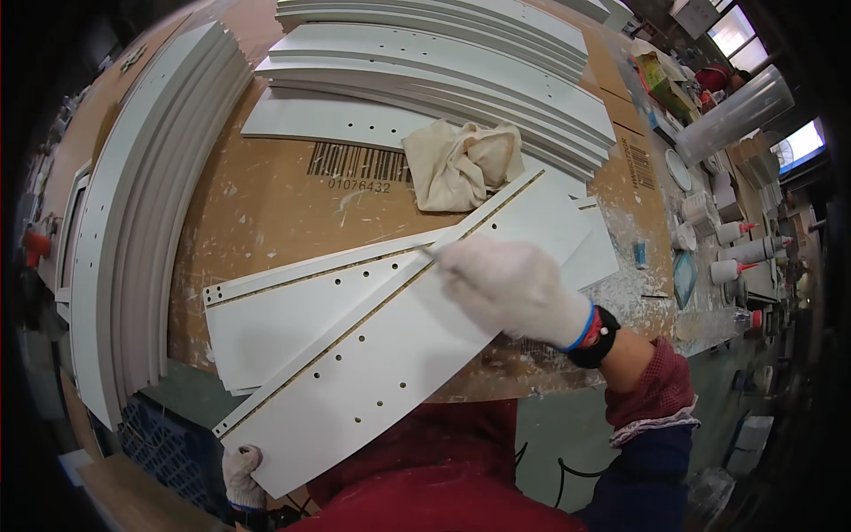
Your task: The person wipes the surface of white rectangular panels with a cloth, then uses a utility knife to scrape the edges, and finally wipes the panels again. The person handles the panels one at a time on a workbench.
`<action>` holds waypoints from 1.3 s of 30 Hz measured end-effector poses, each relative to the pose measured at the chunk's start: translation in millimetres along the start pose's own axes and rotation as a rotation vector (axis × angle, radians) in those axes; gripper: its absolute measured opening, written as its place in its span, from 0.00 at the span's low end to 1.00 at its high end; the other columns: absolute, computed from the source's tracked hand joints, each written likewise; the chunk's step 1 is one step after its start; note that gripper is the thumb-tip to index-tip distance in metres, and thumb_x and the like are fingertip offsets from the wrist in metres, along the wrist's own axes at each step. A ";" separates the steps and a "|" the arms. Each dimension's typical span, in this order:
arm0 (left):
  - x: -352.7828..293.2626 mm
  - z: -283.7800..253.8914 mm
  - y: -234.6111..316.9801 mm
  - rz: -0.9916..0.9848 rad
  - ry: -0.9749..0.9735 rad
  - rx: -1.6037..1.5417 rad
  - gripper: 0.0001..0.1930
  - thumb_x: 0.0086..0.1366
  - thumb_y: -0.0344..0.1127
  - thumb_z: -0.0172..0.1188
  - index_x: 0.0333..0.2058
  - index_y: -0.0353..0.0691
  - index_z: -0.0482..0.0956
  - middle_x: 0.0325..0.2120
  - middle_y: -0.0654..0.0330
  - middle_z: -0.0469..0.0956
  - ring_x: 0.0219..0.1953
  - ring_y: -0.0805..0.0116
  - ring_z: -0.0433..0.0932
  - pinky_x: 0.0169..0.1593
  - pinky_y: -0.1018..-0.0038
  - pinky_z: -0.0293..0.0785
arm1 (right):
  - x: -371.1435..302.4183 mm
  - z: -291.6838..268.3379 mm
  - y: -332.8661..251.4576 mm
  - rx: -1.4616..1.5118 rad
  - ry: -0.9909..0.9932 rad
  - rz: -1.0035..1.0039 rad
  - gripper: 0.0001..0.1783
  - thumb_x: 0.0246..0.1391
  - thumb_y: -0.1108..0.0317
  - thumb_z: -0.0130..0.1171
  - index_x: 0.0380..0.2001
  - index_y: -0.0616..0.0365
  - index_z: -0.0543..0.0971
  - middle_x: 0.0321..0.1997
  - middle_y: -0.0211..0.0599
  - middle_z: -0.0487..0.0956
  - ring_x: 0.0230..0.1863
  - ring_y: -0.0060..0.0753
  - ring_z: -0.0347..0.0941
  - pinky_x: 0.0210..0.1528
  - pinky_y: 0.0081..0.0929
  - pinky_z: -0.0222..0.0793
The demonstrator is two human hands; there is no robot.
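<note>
head view looks down on a cardboard-covered workbench (266,204) speckled with white drips. the person's right hand (514,288), in a white glove, is closed around a thin tool (429,253) whose tip touches the raw brown edge of a long white panel (399,346) with small drilled holes. that panel lies slanted across the bench, its far end near a crumpled cream cloth (461,164) and its near end hanging over the bench edge toward the person. the left hand (239,470), also gloved in white, grips the panel's near lower corner, fingers curled on it. a second white panel (284,310) lies under the first one, crossing it at an angle, with its own brown edge showing.

behind the cloth sits a stack of similar white panels (443,62), and another stack (133,222) runs along the left side of the bench. on the right stand several small white bottles with red tips (740,253) and a tall clear plastic cup (736,115). a blue crate (168,443) shows below the bench at left.
</note>
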State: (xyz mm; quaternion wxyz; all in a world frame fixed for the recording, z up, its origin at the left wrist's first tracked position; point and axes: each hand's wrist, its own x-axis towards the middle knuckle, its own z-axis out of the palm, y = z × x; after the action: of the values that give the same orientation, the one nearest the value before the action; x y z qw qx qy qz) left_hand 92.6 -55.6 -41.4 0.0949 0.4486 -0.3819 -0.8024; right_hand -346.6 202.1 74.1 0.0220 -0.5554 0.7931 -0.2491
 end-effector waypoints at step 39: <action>39.1 -9.9 59.0 0.085 -0.160 0.276 0.38 0.47 0.38 0.70 0.55 0.25 0.65 0.44 0.44 0.77 0.41 0.52 0.81 0.43 0.61 0.82 | -4.2 -56.5 96.2 -0.231 -0.069 0.713 0.13 0.58 0.60 0.52 0.41 0.57 0.75 0.37 0.54 0.79 0.42 0.57 0.76 0.42 0.45 0.71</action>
State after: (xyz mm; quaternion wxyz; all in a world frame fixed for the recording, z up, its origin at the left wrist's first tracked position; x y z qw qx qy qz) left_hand 66.6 -120.9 -28.5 0.0356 0.3757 -0.5134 -0.7707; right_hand -446.3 251.7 82.1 0.0712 -0.2513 0.9583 -0.1155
